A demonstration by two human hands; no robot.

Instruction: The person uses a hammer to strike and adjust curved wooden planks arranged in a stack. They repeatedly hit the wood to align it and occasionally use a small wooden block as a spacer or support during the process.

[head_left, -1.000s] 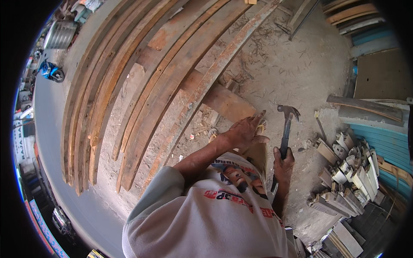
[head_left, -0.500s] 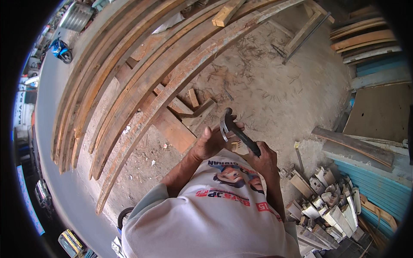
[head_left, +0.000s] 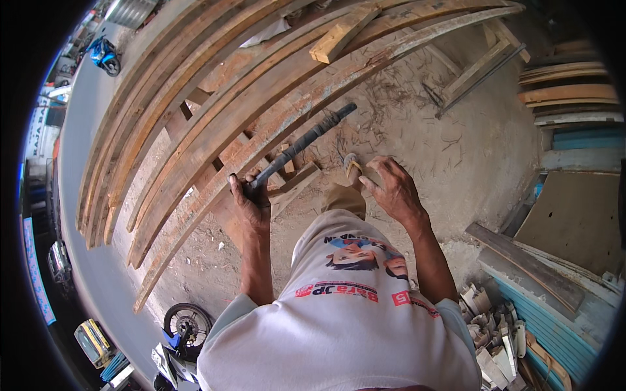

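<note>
My left hand (head_left: pixel 252 207) is closed around the head end of a claw hammer (head_left: pixel 305 139), close to the nearest long beam. The hammer's dark, wrapped handle points up and to the right, away from me; its head is mostly hidden by my fingers. My right hand (head_left: pixel 396 190) is empty, its fingers apart and slightly curled, over the dirt floor to the right of my foot. A sandal (head_left: pixel 353 163) shows on that foot.
Long wooden beams (head_left: pixel 215 153) run across the left and far side, with a short wood block (head_left: pixel 344 34) lying on them. At lower right lie a pile of offcuts (head_left: pixel 499 339) and a loose plank (head_left: pixel 525 264). A motorcycle wheel (head_left: pixel 187 326) shows at lower left.
The hammer has passed from my right hand to my left, which has moved left toward the beams. My right hand has let go and opened, moving forward. The view has shifted slightly.
</note>
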